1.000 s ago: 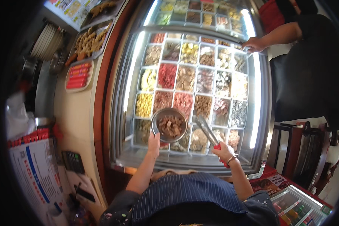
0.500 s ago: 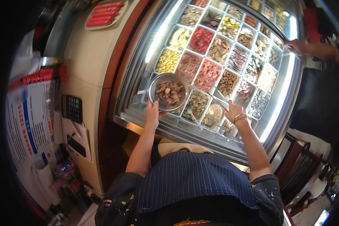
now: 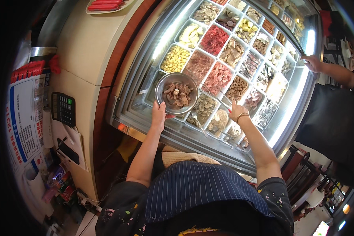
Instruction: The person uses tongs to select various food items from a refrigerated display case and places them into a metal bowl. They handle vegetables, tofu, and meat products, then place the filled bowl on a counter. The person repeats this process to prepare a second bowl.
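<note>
Steel tongs [image 3: 226, 98] are gripped in the fingers of the right hand [image 3: 238, 111]; the fingers of the left hand [image 3: 158, 117] clasp the bowl [image 3: 160, 89] at its 7 o'clock, with brown meat [image 3: 178, 93] inside. The right hand has come nearer to brown pieces [image 3: 236, 88] at its 12 o'clock, which seems to put them within reach.

Bowl [image 3: 160, 93]: polished metal, v. glossy.
Trays [image 3: 148, 93]: clear plast., smooth. Case frame [image 3: 177, 138]: satin metal. Apron [image 3: 202, 188]: matt cloth; towel [image 3: 187, 157]: rough weave. L-edge sheet [image 3: 25, 122]: prob. coated paper, view distorted.
</note>
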Available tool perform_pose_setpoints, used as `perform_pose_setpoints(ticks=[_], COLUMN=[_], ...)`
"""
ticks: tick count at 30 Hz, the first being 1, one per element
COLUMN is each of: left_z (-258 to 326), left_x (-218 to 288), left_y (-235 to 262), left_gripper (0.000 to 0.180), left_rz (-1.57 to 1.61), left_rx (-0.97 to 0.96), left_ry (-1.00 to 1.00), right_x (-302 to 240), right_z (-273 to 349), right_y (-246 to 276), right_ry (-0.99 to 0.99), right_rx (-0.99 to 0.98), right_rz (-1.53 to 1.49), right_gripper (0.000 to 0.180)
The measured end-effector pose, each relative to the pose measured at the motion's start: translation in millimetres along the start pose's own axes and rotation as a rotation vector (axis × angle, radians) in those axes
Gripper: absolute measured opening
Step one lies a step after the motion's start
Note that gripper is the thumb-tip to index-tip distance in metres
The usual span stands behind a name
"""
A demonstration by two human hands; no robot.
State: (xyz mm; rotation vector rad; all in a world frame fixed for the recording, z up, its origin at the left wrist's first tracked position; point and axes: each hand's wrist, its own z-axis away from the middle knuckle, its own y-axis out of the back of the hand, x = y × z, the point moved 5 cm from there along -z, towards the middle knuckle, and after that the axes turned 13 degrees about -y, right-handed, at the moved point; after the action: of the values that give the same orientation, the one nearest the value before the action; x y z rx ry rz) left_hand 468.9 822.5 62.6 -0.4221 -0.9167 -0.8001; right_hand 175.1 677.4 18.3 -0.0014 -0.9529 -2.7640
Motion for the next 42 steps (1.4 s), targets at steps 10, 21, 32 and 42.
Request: perform_pose_setpoints(ticks=[10,21,32,42], left_z=[-4,-15,-22,-32], left_x=[10,4,1,6], left_y=[-10,-6,-5,-15], left_gripper=[0.021,0.025,0.022,0.021], left_rz=[-0.011,-0.030,-0.035,-0.006], left_rx=[0.015,0.018,0.053,0.063], left_ry=[-0.017,-0.012,0.029,0.008], right_x=[18,35,23,31], right_z=[-5,-11,-78,-25], right_y=[-37,42,-13,-59], right_ry=[0.162,0.342,0.313,0.237], right_rx=[0.028,0.631,0.450,0.235], right_rz=[-0.062,0.225,0.283,-0.290], right_gripper=[0.032,0.035,0.031,0.031])
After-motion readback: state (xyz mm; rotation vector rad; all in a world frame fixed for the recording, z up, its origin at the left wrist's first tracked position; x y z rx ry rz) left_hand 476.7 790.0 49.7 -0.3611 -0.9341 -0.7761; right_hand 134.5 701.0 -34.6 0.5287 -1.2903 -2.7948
